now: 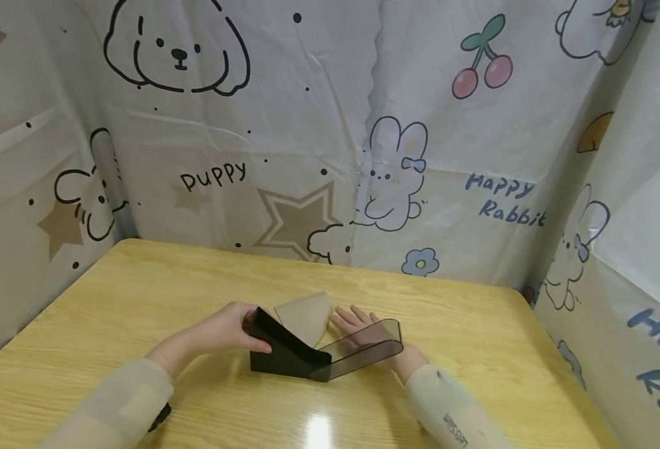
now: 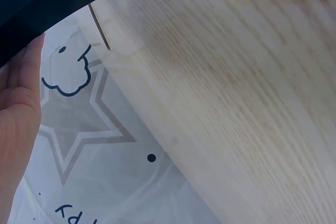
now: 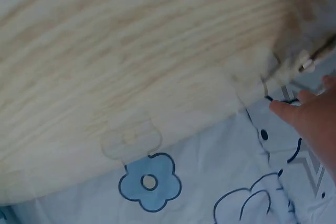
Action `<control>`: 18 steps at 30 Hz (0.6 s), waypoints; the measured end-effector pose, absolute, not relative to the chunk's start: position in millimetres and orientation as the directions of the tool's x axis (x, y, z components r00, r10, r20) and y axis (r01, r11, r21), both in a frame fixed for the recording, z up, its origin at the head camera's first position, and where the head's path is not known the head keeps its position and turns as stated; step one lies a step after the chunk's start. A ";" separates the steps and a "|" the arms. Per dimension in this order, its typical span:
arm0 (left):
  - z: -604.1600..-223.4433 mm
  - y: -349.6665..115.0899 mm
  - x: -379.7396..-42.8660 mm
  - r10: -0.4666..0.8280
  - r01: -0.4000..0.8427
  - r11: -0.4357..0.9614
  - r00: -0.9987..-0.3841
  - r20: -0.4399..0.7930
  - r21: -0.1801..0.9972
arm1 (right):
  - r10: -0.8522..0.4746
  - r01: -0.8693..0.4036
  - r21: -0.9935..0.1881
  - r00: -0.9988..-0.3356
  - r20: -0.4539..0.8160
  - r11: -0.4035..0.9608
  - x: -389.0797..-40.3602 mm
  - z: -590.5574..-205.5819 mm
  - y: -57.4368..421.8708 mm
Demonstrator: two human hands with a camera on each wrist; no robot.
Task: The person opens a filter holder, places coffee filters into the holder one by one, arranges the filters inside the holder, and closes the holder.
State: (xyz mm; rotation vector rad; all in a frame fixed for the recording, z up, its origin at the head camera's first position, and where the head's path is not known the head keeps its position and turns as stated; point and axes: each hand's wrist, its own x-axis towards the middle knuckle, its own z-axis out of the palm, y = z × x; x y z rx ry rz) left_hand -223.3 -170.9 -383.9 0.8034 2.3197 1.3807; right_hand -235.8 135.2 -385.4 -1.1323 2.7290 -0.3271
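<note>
A black box with a slanted top (image 1: 285,354) sits tilted at the middle of the table, and my left hand (image 1: 230,327) grips its left end, thumb on the near side. From its right end a smoky see-through lid (image 1: 363,357) swings out, opened to the right. Behind the box lies a beige fan-shaped paper, like a coffee filter (image 1: 307,315). My right hand (image 1: 355,323), fingers spread and straight, is beside the filter and partly behind the lid. In the left wrist view, the black box fills the top left corner above the hand (image 2: 20,98). Fingertips (image 3: 286,109) show in the right wrist view.
The light wooden table (image 1: 476,349) reaches back to a printed cloth (image 1: 285,125) with puppies, rabbits and stars. More cloth (image 1: 633,206) hangs along the right and left sides. A bright reflection lies on the table's near part.
</note>
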 end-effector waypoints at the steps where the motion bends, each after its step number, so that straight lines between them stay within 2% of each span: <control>1: -385.5 -170.2 -222.7 0.618 0.301 0.368 -0.786 0.011 0.880 | -0.716 -0.677 -0.260 -0.691 -0.097 0.688 -234.8 -387.2 134.1; 5: -387.0 -169.1 -220.7 0.625 0.300 0.359 -0.781 0.012 0.884 | -0.717 -0.674 -0.247 -0.671 -0.191 0.696 -229.4 -387.6 131.6; 9: -384.3 -168.9 -219.5 0.620 0.313 0.374 -0.785 0.016 0.873 | -0.702 -0.671 -0.208 -0.690 -0.179 0.712 -226.2 -384.1 132.6; 12: -382.6 -169.1 -219.2 0.610 0.322 0.393 -0.792 0.018 0.862 | -0.688 -0.653 -0.234 -0.716 -0.120 0.720 -224.6 -379.2 136.0; 16: -382.8 -169.9 -219.6 0.605 0.314 0.396 -0.796 0.012 0.863 | -0.688 -0.671 -0.265 -0.725 0.037 0.693 -230.0 -382.9 148.7; 18: -383.5 -170.2 -220.2 0.605 0.305 0.390 -0.796 0.008 0.869 | -0.672 -0.661 -0.285 -0.737 0.074 0.694 -234.6 -387.0 156.4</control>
